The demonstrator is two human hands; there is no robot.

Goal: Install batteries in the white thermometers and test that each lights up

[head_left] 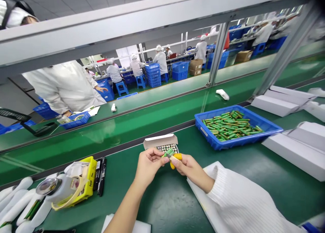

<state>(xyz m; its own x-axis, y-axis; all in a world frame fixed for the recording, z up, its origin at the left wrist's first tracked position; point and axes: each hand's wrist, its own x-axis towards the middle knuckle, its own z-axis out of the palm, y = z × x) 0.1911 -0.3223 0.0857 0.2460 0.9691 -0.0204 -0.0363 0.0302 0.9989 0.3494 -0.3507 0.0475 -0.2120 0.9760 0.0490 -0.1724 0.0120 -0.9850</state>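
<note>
My left hand (pixel 149 162), fingers pinched, holds green batteries (pixel 167 152) in front of me. My right hand (pixel 190 167) grips a small pair of pliers (pixel 178 156) with orange-yellow handles. Its jaws meet the batteries at the left fingertips, though the exact contact is hidden by the fingers. Just behind both hands sits an open white carton (pixel 160 139), its lid raised. Inside stand rows of batteries (pixel 173 147), ends up, partly hidden by my hands. To the right, a blue tray (pixel 220 145) carries a heap of loose green batteries (pixel 230 124).
White cartons (pixel 294 152) lie at the right. A yellow basket (pixel 88 182), black markers (pixel 101 175) and long white holders (pixel 20 195) are on the left. A green conveyor belt (pixel 152 114) runs behind the bench. Across it stands a co-worker (pixel 68 84) in white.
</note>
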